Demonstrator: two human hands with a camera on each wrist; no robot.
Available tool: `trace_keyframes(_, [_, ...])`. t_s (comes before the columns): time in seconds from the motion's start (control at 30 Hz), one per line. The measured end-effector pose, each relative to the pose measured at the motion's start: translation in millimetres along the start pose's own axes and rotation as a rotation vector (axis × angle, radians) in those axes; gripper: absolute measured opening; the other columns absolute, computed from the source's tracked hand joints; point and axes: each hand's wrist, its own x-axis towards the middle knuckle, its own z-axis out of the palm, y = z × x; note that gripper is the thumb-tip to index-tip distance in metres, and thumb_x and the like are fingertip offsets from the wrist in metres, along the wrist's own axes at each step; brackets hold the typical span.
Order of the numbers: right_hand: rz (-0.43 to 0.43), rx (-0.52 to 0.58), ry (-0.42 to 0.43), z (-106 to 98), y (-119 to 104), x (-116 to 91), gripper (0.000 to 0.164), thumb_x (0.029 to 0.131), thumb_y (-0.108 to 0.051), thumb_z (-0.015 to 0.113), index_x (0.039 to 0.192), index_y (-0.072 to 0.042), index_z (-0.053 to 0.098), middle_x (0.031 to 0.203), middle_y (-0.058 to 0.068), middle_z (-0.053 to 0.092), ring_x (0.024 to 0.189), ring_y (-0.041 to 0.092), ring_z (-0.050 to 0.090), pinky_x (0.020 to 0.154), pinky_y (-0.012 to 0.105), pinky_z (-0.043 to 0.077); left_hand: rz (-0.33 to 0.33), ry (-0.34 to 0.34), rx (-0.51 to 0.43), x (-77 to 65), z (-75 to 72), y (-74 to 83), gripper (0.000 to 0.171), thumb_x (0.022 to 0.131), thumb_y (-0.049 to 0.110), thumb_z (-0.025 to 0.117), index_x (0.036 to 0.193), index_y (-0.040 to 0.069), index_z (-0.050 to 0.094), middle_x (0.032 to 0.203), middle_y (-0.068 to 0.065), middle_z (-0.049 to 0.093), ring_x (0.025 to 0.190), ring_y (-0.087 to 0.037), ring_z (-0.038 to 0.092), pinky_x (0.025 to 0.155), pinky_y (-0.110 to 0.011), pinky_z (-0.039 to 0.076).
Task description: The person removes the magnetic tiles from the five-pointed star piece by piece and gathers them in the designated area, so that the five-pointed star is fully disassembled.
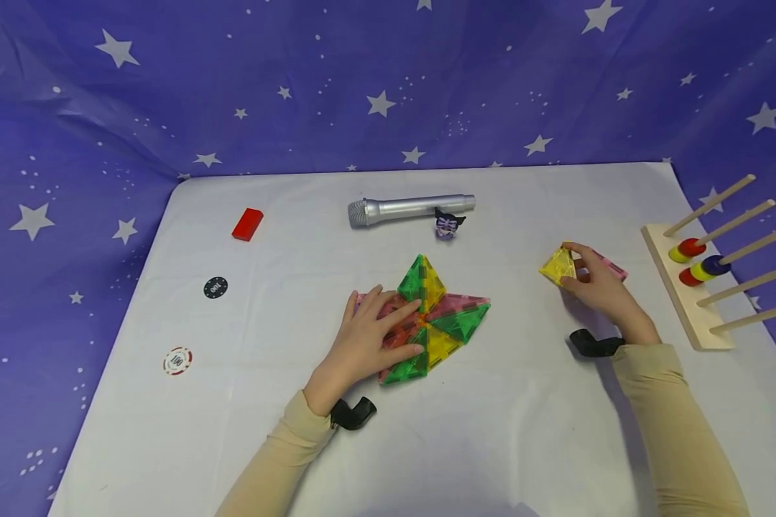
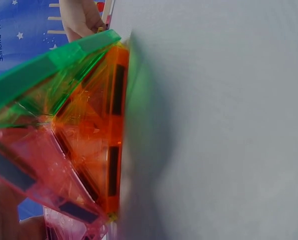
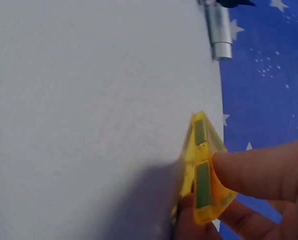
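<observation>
Translucent magnetic tiles in green, yellow, pink and orange form a star-like structure (image 1: 459,316) in the middle of the table. My left hand (image 1: 361,341) rests over its left side with the fingers spread across the tiles. Up close in the left wrist view, an orange tile (image 2: 96,130) joins a green tile (image 2: 54,65) and a pink one. Off to the right, my right hand (image 1: 598,287) pinches a yellow triangular magnetic tile (image 1: 558,266) between thumb and fingers. A pink tile (image 1: 611,266) shows behind that hand, partly hidden.
A silver microphone (image 1: 414,208) and a small dark figurine (image 1: 447,225) lie at the back. On the left are a red block (image 1: 248,224), a black chip (image 1: 216,288) and a white-red chip (image 1: 177,361). A wooden peg rack (image 1: 685,287) with rings stands right.
</observation>
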Motion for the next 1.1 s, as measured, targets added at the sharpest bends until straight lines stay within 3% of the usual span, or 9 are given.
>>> trace_keyframes(0.17, [-0.031, -0.121, 0.054, 4, -3, -1, 0.068, 0.088, -0.009, 0.056, 0.141, 0.005, 0.015, 0.111, 0.034, 0.043, 0.090, 0.041, 0.049, 0.073, 0.051, 0.041, 0.004, -0.006, -0.006, 0.2, 0.7, 0.0, 0.066, 0.080, 0.062, 0.052, 0.137, 0.032, 0.040, 0.137, -0.007, 0.036, 0.133, -0.029, 0.017, 0.104, -0.052, 0.000])
trace_keyframes(0.37, [-0.066, -0.132, 0.112, 8, -15, -7, 0.065, 0.086, -0.006, 0.058, 0.138, 0.009, 0.022, 0.114, 0.036, 0.042, 0.096, 0.047, 0.046, 0.078, 0.057, 0.039, 0.009, -0.023, -0.013, -0.5, 0.2, -2.7, 0.070, 0.078, 0.064, 0.053, 0.138, 0.031, 0.038, 0.138, -0.006, 0.035, 0.133, -0.027, 0.017, 0.104, -0.051, 0.002])
trace_keyframes(0.4, [-0.084, -0.118, 0.129, 9, -19, -9, 0.062, 0.086, -0.006, 0.058, 0.137, 0.009, 0.025, 0.113, 0.036, 0.043, 0.095, 0.047, 0.047, 0.078, 0.056, 0.040, 0.009, -0.028, -0.012, -0.8, 0.0, -3.5, 0.071, 0.078, 0.064, 0.053, 0.139, 0.031, 0.037, 0.139, -0.006, 0.035, 0.133, -0.026, 0.017, 0.105, -0.051, 0.002])
trace_keyframes(0.53, [-0.189, -0.039, 0.159, 21, -45, -23, 0.049, 0.087, -0.004, 0.057, 0.132, 0.001, 0.040, 0.103, 0.025, 0.055, 0.082, 0.036, 0.055, 0.069, 0.030, 0.047, 0.014, -0.031, -0.014, -1.6, -1.4, -5.1, 0.072, 0.077, 0.064, 0.054, 0.138, 0.030, 0.038, 0.139, -0.006, 0.035, 0.133, -0.026, 0.017, 0.105, -0.051, 0.003])
trace_keyframes(0.63, [-0.322, 0.025, 0.069, 41, -70, -34, 0.044, 0.087, -0.002, 0.057, 0.129, -0.006, 0.046, 0.091, 0.012, 0.060, 0.071, 0.022, 0.057, 0.060, 0.019, 0.043, 0.019, -0.014, -0.019, -1.0, -2.3, -4.8, 0.070, 0.077, 0.063, 0.055, 0.137, 0.029, 0.041, 0.138, -0.007, 0.036, 0.132, -0.028, 0.019, 0.104, -0.052, 0.004])
trace_keyframes(0.73, [-0.448, 0.092, -0.110, 65, -93, -44, 0.044, 0.088, -0.004, 0.057, 0.130, -0.010, 0.046, 0.085, 0.005, 0.060, 0.067, 0.015, 0.056, 0.060, 0.024, 0.046, 0.016, 0.002, -0.019, -0.1, -2.9, -3.8, 0.068, 0.077, 0.062, 0.055, 0.135, 0.028, 0.044, 0.137, -0.007, 0.038, 0.132, -0.028, 0.020, 0.104, -0.052, 0.006])
trace_keyframes(0.87, [-0.500, 0.103, -0.286, 95, -114, -53, 0.044, 0.090, -0.012, 0.057, 0.132, -0.014, 0.045, 0.080, -0.003, 0.056, 0.063, 0.009, 0.053, 0.057, 0.026, 0.046, 0.012, 0.015, -0.018, 0.6, -2.4, -3.0, 0.067, 0.077, 0.062, 0.055, 0.134, 0.027, 0.046, 0.136, -0.007, 0.039, 0.131, -0.028, 0.022, 0.104, -0.053, 0.007])
trace_keyframes(0.93, [-0.499, 0.046, -0.301, 107, -119, -55, 0.046, 0.090, -0.015, 0.058, 0.133, -0.016, 0.044, 0.077, -0.007, 0.052, 0.060, 0.006, 0.048, 0.055, 0.024, 0.044, 0.010, 0.022, -0.013, 0.7, -1.7, -3.1, 0.067, 0.077, 0.062, 0.055, 0.133, 0.027, 0.047, 0.135, -0.007, 0.040, 0.131, -0.028, 0.023, 0.104, -0.053, 0.007])
trace_keyframes(1.1, [-0.511, -0.132, -0.238, 126, -123, -55, 0.053, 0.088, -0.014, 0.060, 0.136, -0.017, 0.040, 0.074, -0.010, 0.043, 0.058, 0.004, 0.040, 0.057, 0.023, 0.038, 0.009, 0.026, -0.010, 1.1, -0.6, -3.2, 0.067, 0.077, 0.062, 0.056, 0.133, 0.027, 0.047, 0.135, -0.007, 0.040, 0.130, -0.028, 0.023, 0.104, -0.053, 0.007])
